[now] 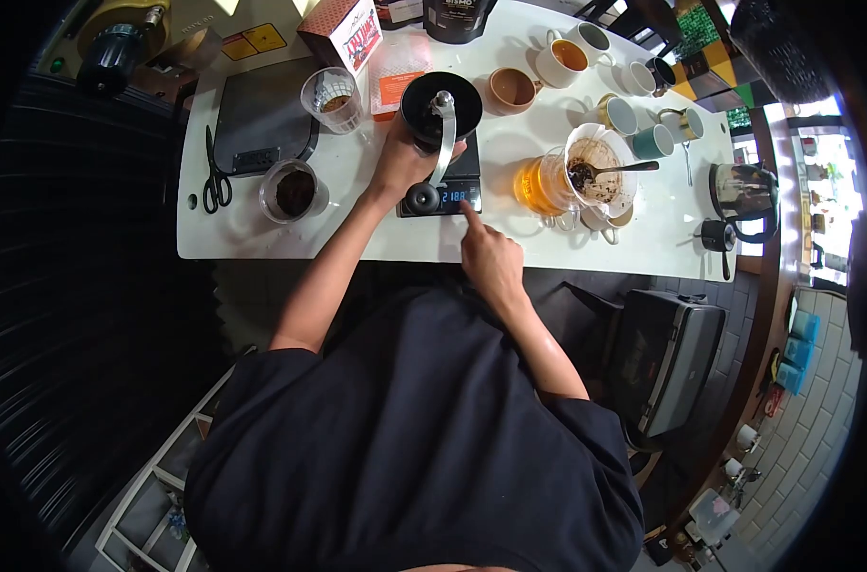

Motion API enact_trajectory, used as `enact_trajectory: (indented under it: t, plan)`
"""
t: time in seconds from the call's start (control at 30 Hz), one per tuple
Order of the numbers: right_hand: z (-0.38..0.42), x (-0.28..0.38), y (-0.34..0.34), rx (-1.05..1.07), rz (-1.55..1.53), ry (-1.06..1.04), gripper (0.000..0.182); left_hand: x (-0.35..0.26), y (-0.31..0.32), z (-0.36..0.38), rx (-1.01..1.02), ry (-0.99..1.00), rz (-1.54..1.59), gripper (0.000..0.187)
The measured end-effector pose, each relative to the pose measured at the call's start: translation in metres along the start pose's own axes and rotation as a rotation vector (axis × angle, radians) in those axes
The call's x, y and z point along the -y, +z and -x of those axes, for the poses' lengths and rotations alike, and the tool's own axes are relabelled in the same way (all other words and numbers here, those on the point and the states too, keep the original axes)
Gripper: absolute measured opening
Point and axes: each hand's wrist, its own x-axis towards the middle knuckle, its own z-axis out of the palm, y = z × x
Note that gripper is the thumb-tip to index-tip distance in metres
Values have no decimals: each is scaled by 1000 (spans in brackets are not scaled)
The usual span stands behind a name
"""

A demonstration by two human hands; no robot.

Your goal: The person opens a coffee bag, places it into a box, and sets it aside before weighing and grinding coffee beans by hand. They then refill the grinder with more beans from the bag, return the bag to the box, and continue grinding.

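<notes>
A hand coffee grinder [415, 105] with a dark body, a silver crank and a black knob stands over a small black scale [467, 167] with a lit blue display. My left hand [402, 164] is wrapped round the grinder's body, its fingers partly hidden behind it. With the index finger stretched out, my right hand [493, 259] points at the scale's front edge by the display; its other fingers are curled and hold nothing. Just right of the scale is a glass server [540, 186] of amber liquid, next to a dripper [600, 172] with wet grounds and a spoon [633, 167].
Left on the white table [357, 229] are a plastic cup of grounds [293, 191], a clear cup [331, 100], scissors [216, 172] and a larger dark scale [262, 110]. Several cups stand at the back right, including a brown cup [511, 89]. A kettle [744, 194] is far right.
</notes>
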Motion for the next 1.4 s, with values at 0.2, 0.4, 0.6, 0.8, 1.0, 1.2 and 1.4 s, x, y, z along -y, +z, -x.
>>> enact_trajectory:
  t: [0.2, 0.4, 0.6, 0.8, 1.0, 1.2, 1.4]
  plan:
    - [3, -8, -5, 7, -16, 108, 55, 2, 0, 0, 7, -18, 21, 72]
    - [4, -8, -2, 6, -15, 91, 54, 4, 0, -1, 0, 7, -27, 71]
    - [9, 2, -13, 0, -87, 90, 48, 1, 4, -1, -27, -23, 59, 69]
    - [13, 5, -11, 21, -76, 60, 50, -5, 4, -2, -84, 80, -16, 60]
    - [6, 17, -4, 113, -180, 1, 49, -31, -7, 5, -156, 107, 22, 43]
    - [-13, 31, 6, 49, -147, -110, 50, -81, -30, 22, -265, 19, 248, 45]
    - [-10, 19, 10, 36, -147, -28, 53, -119, -59, 54, -308, 13, 126, 38]
